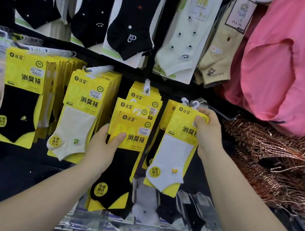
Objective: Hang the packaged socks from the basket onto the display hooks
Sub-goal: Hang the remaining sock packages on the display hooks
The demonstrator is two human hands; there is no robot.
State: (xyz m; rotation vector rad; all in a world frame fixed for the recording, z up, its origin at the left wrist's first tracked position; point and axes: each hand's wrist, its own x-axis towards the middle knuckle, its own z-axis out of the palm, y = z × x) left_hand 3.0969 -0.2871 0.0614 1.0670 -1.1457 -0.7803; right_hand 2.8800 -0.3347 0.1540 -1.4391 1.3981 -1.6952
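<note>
My left hand (103,145) grips a small stack of yellow-carded packs, the front one a black sock pack (119,169), held low in front of the display. My right hand (207,131) pinches the top corner of a white sock pack (175,154) whose white plastic hanger (189,102) sits at a metal display hook (217,113). More yellow packs hang on hooks to the left: black socks (21,99), cream socks (80,116), and a bunch (146,96) behind my left hand's stack. No basket is in view.
Black, pale green and beige socks hang on the row above (130,23). Pink fabric (293,67) fills the upper right. A pile of copper wire hangers (279,164) lies at right. Clear-wrapped sock packs (151,224) lie below.
</note>
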